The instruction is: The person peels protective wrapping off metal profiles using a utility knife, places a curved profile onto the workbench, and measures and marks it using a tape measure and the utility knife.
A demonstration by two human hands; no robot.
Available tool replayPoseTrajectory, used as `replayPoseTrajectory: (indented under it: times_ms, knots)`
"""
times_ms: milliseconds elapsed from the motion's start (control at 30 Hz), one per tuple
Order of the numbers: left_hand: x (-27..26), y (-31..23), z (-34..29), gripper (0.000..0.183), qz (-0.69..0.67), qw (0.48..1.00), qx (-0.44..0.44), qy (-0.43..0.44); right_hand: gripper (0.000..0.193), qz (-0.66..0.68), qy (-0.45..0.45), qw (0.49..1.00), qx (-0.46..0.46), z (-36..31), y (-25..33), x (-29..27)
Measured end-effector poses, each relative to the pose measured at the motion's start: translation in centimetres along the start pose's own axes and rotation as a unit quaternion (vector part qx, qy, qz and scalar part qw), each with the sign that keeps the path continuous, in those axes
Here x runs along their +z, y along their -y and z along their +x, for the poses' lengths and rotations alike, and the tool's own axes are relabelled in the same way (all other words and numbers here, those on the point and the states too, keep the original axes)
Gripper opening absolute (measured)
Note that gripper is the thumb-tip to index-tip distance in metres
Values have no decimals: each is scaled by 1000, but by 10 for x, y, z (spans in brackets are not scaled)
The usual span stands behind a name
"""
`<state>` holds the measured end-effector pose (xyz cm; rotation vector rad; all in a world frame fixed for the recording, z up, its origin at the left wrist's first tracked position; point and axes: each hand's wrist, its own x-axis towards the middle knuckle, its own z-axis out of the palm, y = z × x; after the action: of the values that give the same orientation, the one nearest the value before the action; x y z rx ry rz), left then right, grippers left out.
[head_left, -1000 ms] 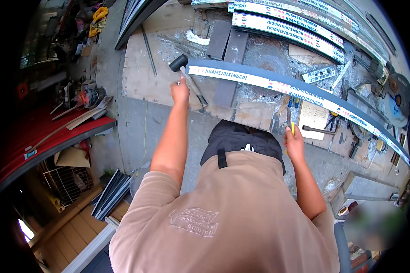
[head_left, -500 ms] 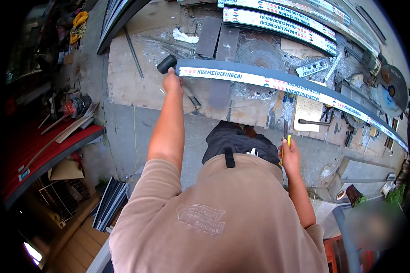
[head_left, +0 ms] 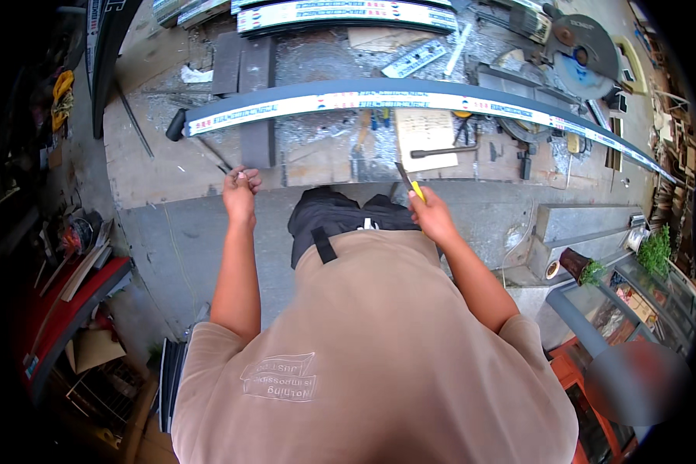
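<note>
My right hand (head_left: pixel 433 213) is closed around a yellow-handled utility knife (head_left: pixel 417 190), its long blade pointing away from me at the bench's near edge. My left hand (head_left: pixel 242 185) has its fingers curled together beside the handle end of a black-headed mallet (head_left: pixel 175 125); whether they grip the handle or some small thing is not clear. The mallet's head rests against the left end of a long grey metal profile (head_left: pixel 301 103) with a printed white film strip. This profile lies across the bench and reaches far to the right.
The worn workbench (head_left: pixel 155 178) carries a notepad (head_left: pixel 425 127) with an L-shaped wrench (head_left: pixel 443 152) on it. A cut-off saw (head_left: pixel 584 58) stands at the back right. More film-covered profiles (head_left: pixel 348 15) are stacked behind. To the lower left is a red surface (head_left: pixel 62 309).
My left hand has come back from the mallet head and profile end toward the mallet's handle end. The knife in my right hand has tilted leftward. The view has shifted to the right.
</note>
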<state>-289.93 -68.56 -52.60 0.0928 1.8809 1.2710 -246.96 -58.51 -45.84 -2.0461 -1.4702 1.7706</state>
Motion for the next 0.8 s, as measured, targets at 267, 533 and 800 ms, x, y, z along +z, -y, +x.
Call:
replayPoseTrajectory:
  times_ms: [267,533,800]
  knots:
    - [127,80,-105,26,99,992,-34,74,42,-12,-23,998,-62,3,-92,-134]
    - [212,58,-162,19,229,968,44,90,43,2,-103,995,2,17,-194,-238]
    - [155,123,-144,21,312,944,-39,95,44,-182,-187,964,-50,68,-174,-242]
